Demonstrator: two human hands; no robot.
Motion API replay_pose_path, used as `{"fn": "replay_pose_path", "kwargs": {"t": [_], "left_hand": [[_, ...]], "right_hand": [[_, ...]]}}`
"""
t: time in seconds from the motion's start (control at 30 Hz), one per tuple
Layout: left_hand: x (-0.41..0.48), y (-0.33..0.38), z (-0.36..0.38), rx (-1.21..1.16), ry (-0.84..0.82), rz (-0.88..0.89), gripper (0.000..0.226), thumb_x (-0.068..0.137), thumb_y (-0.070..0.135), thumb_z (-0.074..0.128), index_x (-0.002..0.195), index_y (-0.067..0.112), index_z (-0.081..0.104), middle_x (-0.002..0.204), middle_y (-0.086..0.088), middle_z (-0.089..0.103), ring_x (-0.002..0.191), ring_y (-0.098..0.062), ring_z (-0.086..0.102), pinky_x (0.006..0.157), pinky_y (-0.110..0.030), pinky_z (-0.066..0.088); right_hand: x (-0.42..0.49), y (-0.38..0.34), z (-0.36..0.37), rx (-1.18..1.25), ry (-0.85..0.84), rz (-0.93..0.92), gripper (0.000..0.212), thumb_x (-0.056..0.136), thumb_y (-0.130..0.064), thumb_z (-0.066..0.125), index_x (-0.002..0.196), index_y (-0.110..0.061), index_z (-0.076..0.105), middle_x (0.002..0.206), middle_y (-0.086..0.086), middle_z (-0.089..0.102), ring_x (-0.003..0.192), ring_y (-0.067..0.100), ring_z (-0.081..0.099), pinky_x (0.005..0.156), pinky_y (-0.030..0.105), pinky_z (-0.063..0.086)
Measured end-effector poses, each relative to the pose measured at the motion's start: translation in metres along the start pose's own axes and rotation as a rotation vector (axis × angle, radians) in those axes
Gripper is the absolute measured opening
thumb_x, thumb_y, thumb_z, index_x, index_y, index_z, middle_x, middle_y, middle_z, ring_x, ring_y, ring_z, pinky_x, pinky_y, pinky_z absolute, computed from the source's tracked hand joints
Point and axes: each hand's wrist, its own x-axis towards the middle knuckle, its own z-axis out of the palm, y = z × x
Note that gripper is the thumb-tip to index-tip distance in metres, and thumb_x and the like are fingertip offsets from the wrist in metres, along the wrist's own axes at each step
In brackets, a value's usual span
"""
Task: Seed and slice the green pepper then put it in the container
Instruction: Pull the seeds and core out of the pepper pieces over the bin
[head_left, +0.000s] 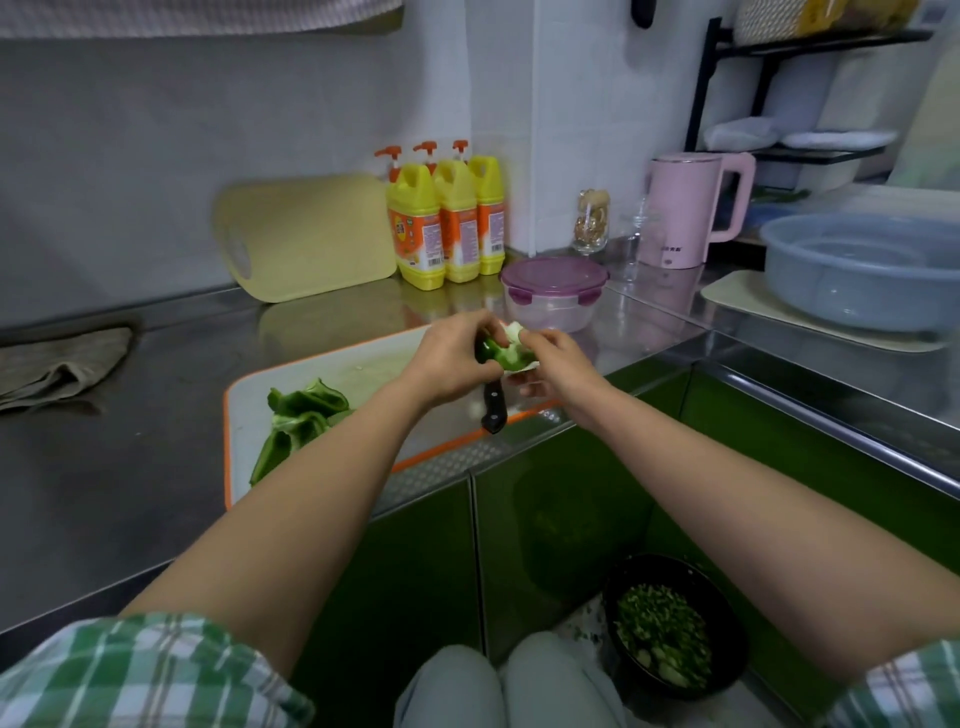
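The clear round container is sitting lidded in purple. I'm gripping a glossy pepper piece with left hand and right hand.

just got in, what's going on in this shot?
A person is seeding a green pepper by hand. The left hand grips a pepper piece above the cutting board, while the right hand pinches its pale core. The knife lies on the board under the hands, more pepper pieces sit at its left end, and the container behind has its lid on.
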Motion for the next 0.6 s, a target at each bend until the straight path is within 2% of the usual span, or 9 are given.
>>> {"fn": "replay_pose_path", "kwargs": {"t": [0.07, 0.17, 0.3, 0.37, 0.43, 0.5, 0.57, 0.6], "left_hand": [[-0.004, 0.013, 0.006, -0.052, -0.040, 0.039, 0.029, 0.068, 0.008, 0.072, 0.093, 0.018, 0.064, 0.076, 0.011, 0.056, 0.065, -0.005, 0.048, 0.061, -0.025, 0.037], [-0.008, 0.029, 0.020, -0.114, -0.057, 0.069, 0.030, 0.067, 0.007, 0.070, 0.094, 0.019, 0.064, 0.086, -0.001, 0.063, 0.074, -0.015, 0.056, 0.068, -0.032, 0.047], [-0.010, 0.049, 0.051, -0.318, -0.103, -0.012, 0.042, 0.077, 0.004, 0.067, 0.117, 0.015, 0.058, 0.100, -0.005, 0.063, 0.090, -0.020, 0.061, 0.079, -0.032, 0.052], [-0.010, 0.066, 0.072, -0.488, -0.137, -0.122, 0.045, 0.085, 0.004, 0.062, 0.128, 0.009, 0.050, 0.112, -0.009, 0.058, 0.094, -0.023, 0.060, 0.085, -0.038, 0.054], [-0.010, 0.086, 0.094, -0.703, -0.122, -0.298, 0.037, 0.093, 0.009, 0.055, 0.128, 0.003, 0.048, 0.118, -0.016, 0.056, 0.094, -0.025, 0.062, 0.081, -0.037, 0.055], [-0.010, 0.104, 0.115, -0.936, -0.142, -0.481, 0.025, 0.096, 0.018, 0.048, 0.113, 0.001, 0.055, 0.110, -0.020, 0.062, 0.088, -0.027, 0.065, 0.073, -0.034, 0.057], [-0.015, 0.116, 0.135, -1.119, -0.221, -0.617, 0.025, 0.097, 0.026, 0.047, 0.098, 0.005, 0.061, 0.092, -0.015, 0.066, 0.079, -0.026, 0.068, 0.065, -0.034, 0.059], [-0.018, 0.120, 0.145, -1.166, -0.247, -0.660, 0.024, 0.098, 0.025, 0.049, 0.095, 0.005, 0.062, 0.090, -0.015, 0.067, 0.075, -0.026, 0.068, 0.062, -0.032, 0.060]], "right_hand": [[-0.013, -0.002, -0.012, 0.050, -0.013, 0.014, 0.042, 0.094, -0.028, 0.057, 0.128, -0.008, 0.042, 0.106, 0.012, 0.061, 0.070, 0.022, 0.064, 0.053, 0.027, 0.049], [-0.031, 0.003, -0.037, 0.064, -0.024, 0.007, 0.044, 0.090, -0.024, 0.065, 0.125, -0.003, 0.050, 0.104, 0.015, 0.062, 0.069, 0.020, 0.061, 0.056, 0.025, 0.049], [-0.049, 0.015, -0.073, 0.146, 0.075, -0.007, 0.039, 0.091, -0.016, 0.062, 0.126, -0.002, 0.049, 0.108, 0.016, 0.061, 0.079, 0.021, 0.062, 0.057, 0.025, 0.050], [-0.056, 0.023, -0.090, 0.173, 0.145, -0.014, 0.041, 0.089, -0.015, 0.064, 0.126, -0.002, 0.050, 0.113, 0.019, 0.060, 0.084, 0.022, 0.063, 0.058, 0.025, 0.050], [-0.064, 0.031, -0.107, 0.200, 0.210, -0.018, 0.041, 0.088, -0.014, 0.064, 0.125, -0.002, 0.050, 0.113, 0.020, 0.061, 0.083, 0.022, 0.062, 0.058, 0.026, 0.049], [-0.071, 0.039, -0.123, 0.217, 0.273, -0.010, 0.040, 0.089, -0.013, 0.064, 0.124, -0.002, 0.050, 0.109, 0.017, 0.062, 0.082, 0.021, 0.061, 0.058, 0.026, 0.049], [-0.078, 0.049, -0.136, 0.201, 0.316, 0.009, 0.039, 0.089, -0.012, 0.063, 0.124, -0.002, 0.050, 0.109, 0.016, 0.062, 0.082, 0.020, 0.062, 0.058, 0.025, 0.050], [-0.081, 0.055, -0.141, 0.179, 0.325, 0.021, 0.039, 0.089, -0.012, 0.063, 0.125, -0.002, 0.050, 0.111, 0.017, 0.061, 0.084, 0.021, 0.063, 0.058, 0.025, 0.050]]}}
